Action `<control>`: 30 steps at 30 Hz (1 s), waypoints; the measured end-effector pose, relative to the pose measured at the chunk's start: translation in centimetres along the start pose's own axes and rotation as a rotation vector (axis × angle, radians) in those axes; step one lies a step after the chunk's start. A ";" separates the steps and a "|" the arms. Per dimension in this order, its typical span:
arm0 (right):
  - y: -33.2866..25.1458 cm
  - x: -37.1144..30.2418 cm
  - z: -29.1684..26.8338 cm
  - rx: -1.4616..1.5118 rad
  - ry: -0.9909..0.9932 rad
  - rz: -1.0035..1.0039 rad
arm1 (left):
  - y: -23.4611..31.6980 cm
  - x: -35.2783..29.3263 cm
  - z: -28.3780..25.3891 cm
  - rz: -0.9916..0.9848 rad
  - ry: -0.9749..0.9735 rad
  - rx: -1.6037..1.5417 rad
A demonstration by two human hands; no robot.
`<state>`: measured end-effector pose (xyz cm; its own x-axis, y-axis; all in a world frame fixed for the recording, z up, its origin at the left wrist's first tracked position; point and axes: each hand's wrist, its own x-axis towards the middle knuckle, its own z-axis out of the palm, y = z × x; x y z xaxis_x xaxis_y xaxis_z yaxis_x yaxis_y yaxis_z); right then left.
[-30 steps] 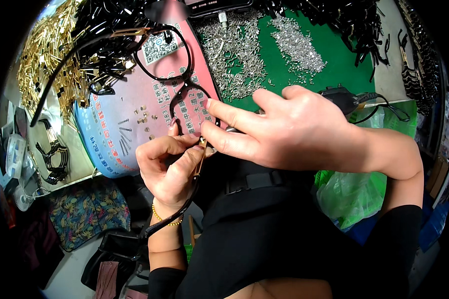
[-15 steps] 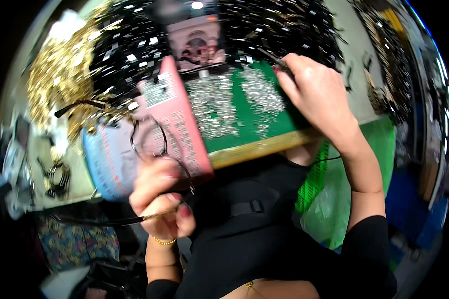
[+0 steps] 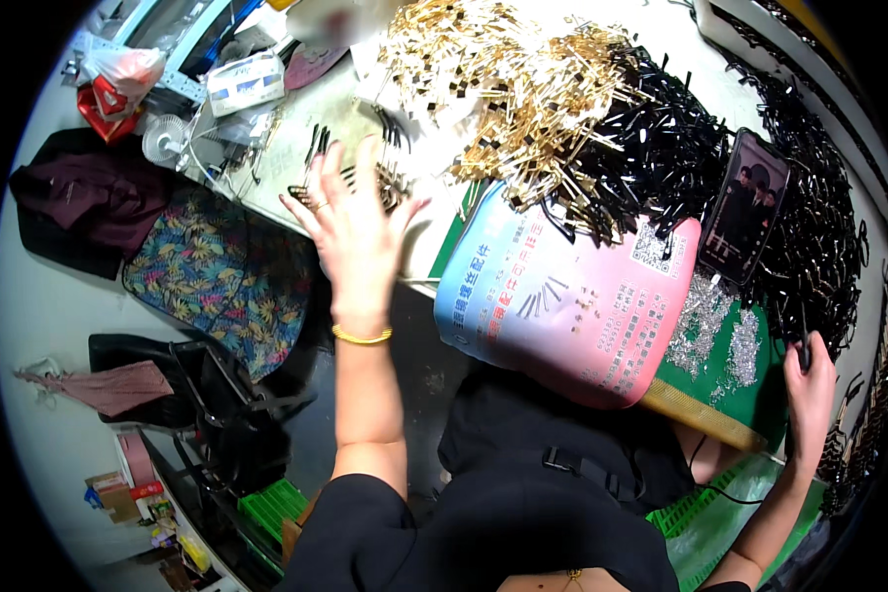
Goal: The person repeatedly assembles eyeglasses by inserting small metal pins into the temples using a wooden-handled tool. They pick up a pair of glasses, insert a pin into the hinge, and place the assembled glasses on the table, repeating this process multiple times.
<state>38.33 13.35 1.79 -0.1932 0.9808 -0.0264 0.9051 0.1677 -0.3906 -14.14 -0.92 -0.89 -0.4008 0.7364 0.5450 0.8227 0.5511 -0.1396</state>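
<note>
My left hand (image 3: 350,232) reaches out over the left part of the table, fingers spread and holding nothing. Beneath and around its fingertips lies a small stack of dark-framed eyeglasses (image 3: 397,187), partly hidden by the hand. At the far right, my right hand (image 3: 811,395) is closed around a slim tool with a black handle (image 3: 805,353), like a screwdriver; its tip is hard to make out. Beside that hand, small silver metal pieces (image 3: 699,331), perhaps screws, lie in two heaps on a green mat (image 3: 715,380).
Piles of gold eyeglass temples (image 3: 523,94) and black temples (image 3: 661,148) cover the table's far side. A phone (image 3: 745,207) leans by the black pile. A pink-and-blue printed sheet (image 3: 562,296) overhangs the front edge. Left stand a small fan (image 3: 166,138) and a tissue pack (image 3: 247,84).
My left hand has let go of the eyeglasses it held and moved left and away to the eyeglasses stack. The view has swung left. My right hand still holds the tool.
</note>
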 end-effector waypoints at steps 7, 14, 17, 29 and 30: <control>4.3 -2.6 -3.5 0.831 -0.256 0.335 | -7.1 4.5 0.5 0.318 -0.272 -0.232; 5.3 -3.5 0.4 1.475 -0.519 0.112 | 2.0 5.1 -10.8 0.203 0.030 -1.137; 6.5 -5.0 1.4 1.645 -0.406 0.046 | 20.0 4.4 -16.8 0.351 -0.210 -1.287; 7.1 -5.9 3.0 1.912 -0.333 0.065 | 71.3 -11.8 -24.4 1.432 -0.532 -0.643; 7.3 -6.0 3.0 1.874 -0.335 0.098 | 70.8 -12.1 -24.7 1.445 -0.539 -0.665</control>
<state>44.95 8.38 -3.62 -0.4366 0.8836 -0.1693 -0.5538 -0.4122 -0.7234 58.93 19.48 3.04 0.8169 0.5741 -0.0551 0.5732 -0.7975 0.1884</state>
